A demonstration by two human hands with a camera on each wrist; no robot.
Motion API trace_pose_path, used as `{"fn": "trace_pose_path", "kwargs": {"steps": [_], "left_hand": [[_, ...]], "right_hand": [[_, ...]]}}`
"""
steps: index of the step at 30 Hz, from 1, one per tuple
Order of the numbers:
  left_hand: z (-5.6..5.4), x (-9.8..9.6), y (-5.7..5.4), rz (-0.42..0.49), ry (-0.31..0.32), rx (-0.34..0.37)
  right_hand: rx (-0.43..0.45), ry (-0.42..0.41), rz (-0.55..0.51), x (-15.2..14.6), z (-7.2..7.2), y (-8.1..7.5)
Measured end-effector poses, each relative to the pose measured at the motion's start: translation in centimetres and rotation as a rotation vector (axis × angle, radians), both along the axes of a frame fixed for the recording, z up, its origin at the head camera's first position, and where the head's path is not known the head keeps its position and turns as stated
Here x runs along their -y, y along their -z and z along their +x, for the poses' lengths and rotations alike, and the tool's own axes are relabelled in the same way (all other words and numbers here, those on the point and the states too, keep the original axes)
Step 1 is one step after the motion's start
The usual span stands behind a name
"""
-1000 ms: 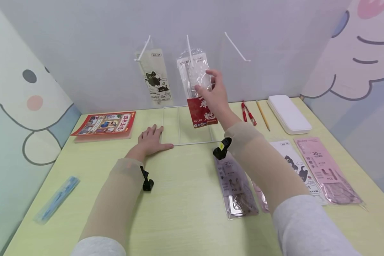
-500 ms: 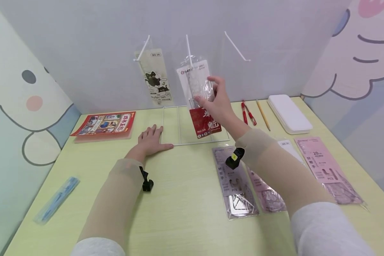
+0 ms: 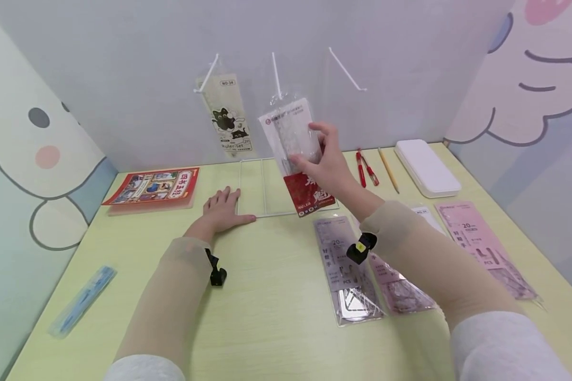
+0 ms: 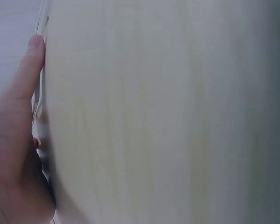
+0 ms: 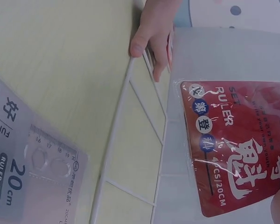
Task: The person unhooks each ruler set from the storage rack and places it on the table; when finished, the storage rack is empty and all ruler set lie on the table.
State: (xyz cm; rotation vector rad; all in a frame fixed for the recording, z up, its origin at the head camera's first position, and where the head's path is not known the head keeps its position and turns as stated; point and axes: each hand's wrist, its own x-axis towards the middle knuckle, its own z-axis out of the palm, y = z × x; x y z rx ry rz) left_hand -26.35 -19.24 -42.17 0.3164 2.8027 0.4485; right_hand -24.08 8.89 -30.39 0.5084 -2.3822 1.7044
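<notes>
My right hand (image 3: 331, 161) pinches a ruler set pack (image 3: 310, 193), clear plastic with a white card and a red lower part, between thumb and fingers. The pack tilts near the outer end of the middle white hook (image 3: 276, 74); whether they touch cannot be told. In the right wrist view its red end (image 5: 238, 140) shows, lettered RULER. My left hand (image 3: 221, 209) lies with spread fingers on the table, at the left corner of the white wire rack base (image 3: 264, 188). In the left wrist view the hand (image 4: 14, 126) shows only in part.
A cat ruler set (image 3: 229, 116) hangs at the left hook; the right hook (image 3: 347, 69) carries nothing. More ruler packs (image 3: 343, 254) lie at right, below a white case (image 3: 427, 168), a pencil (image 3: 388, 170) and red pens (image 3: 367, 168). Left are a book (image 3: 154, 188) and a blue packet (image 3: 83, 301).
My right hand has drawn the red and white ruler pack downward and toward me, along the middle hook to its outer end. My left hand stays in place.
</notes>
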Motion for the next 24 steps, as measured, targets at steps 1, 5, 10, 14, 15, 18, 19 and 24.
{"fn": "trace_pose_path", "kwargs": {"steps": [1,5,10,14,15,18,19,24], "left_hand": [[0.0,0.0,0.0,0.002,-0.001,0.000],[0.0,-0.1,0.0,0.006,-0.001,-0.002],[0.1,0.0,0.1,0.005,-0.002,-0.003],[0.2,0.1,0.1,0.008,-0.001,-0.004],[0.2,0.2,0.1,0.006,0.002,-0.005],[0.2,0.1,0.0,0.007,0.005,-0.007],[0.2,0.1,-0.1,0.007,0.006,-0.007],[0.3,0.0,-0.2,0.003,0.009,-0.011]], "right_hand": [[-0.011,-0.002,0.008,-0.1,0.1,0.1],[-0.043,-0.012,0.014,-0.4,0.6,0.3],[-0.068,-0.040,-0.001,-0.3,1.2,-0.1],[-0.080,-0.059,-0.011,-0.4,1.6,-0.1],[-0.089,-0.065,-0.013,-0.4,1.7,-0.1],[-0.120,-0.098,-0.021,-0.5,2.0,0.3],[-0.131,-0.112,-0.021,-0.5,2.1,0.4],[-0.117,-0.149,0.009,-0.5,2.6,1.3]]}}
